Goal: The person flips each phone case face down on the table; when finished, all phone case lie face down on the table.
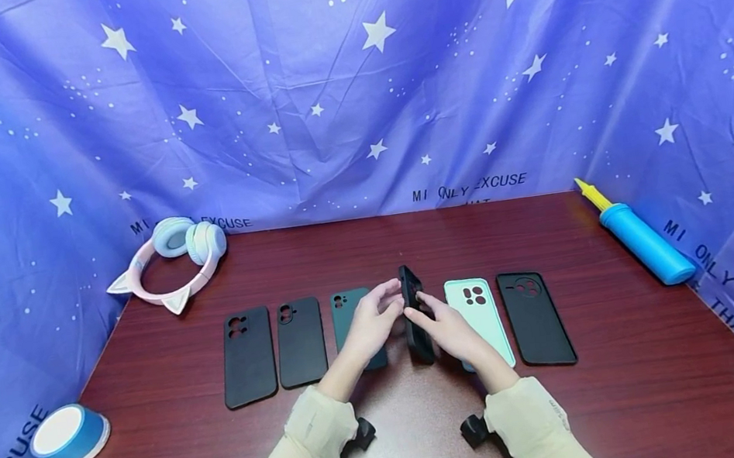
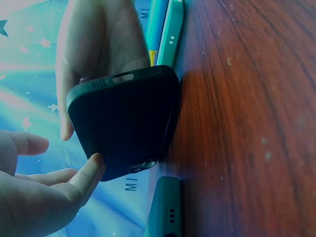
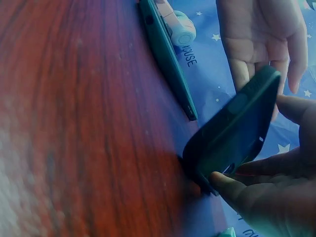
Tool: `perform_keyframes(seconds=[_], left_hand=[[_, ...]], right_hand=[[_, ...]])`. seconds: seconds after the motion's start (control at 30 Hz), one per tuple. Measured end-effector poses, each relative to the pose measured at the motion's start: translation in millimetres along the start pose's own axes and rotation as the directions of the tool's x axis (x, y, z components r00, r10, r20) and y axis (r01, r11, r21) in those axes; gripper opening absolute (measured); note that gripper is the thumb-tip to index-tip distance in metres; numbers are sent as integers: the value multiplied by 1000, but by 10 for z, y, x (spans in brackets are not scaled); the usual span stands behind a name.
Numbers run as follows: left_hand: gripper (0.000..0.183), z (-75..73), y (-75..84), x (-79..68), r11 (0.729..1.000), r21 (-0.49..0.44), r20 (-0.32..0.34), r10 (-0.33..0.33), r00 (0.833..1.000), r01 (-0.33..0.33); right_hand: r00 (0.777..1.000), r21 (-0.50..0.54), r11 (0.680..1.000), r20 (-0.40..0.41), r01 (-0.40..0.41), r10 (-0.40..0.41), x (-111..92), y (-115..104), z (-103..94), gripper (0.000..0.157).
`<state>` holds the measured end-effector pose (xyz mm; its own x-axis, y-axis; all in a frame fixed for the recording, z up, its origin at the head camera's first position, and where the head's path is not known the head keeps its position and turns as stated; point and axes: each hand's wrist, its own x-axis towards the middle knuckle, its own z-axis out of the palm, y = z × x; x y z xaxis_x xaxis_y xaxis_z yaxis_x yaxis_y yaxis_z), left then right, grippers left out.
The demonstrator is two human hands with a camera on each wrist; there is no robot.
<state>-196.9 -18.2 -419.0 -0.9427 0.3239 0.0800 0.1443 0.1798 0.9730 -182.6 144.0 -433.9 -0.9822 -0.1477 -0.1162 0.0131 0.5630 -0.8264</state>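
Note:
A black phone case (image 1: 414,316) stands on its long side at the middle of the table, its hollow side toward the right hand. My right hand (image 1: 455,330) grips it; in the right wrist view, the fingers (image 3: 229,187) reach the lower edge and the thumb is at the upper edge. From the other side, my left hand (image 1: 373,322) touches the case's back with a fingertip (image 2: 96,160), its other fingers loosely extended. A dark green phone case (image 1: 345,322) lies partly hidden under the left hand. Beside the right forearm lies a mint phone case (image 1: 481,315).
Two black cases, one at far left (image 1: 247,359) and its neighbour (image 1: 302,347), share the row with another black case (image 1: 538,322) at right. Cat-ear headphones (image 1: 172,295), a blue-and-white round container (image 1: 72,438) and a blue hand pump (image 1: 646,240) stand toward the sides.

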Motion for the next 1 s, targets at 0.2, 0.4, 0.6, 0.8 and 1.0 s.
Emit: perform_keyframes(seconds=[0.2,0.4,0.6,0.8,1.0], left_hand=[[42,3,-2,1,998,-67,22,12,1000,-11],[41,24,-28,15,994,-111,44,0,999,5],[45,42,-85,25,998,-33,99,-44,994,48],[48,47,-108,28,995,0,109,-102,989,103],[49,47,-123,33,988,36,89,-153,984,151]], right_hand=[[1000,37,999,-4,-4,4,2,-8,10,71],[1000,138,990,-10,-7,9,-2,-33,-11,65],[998,330,944,57,-7,-13,17,7,-37,60],[989,469,883,137,-13,-59,28,50,-78,56],[984,441,897,144,28,-102,31,105,-154,61]])
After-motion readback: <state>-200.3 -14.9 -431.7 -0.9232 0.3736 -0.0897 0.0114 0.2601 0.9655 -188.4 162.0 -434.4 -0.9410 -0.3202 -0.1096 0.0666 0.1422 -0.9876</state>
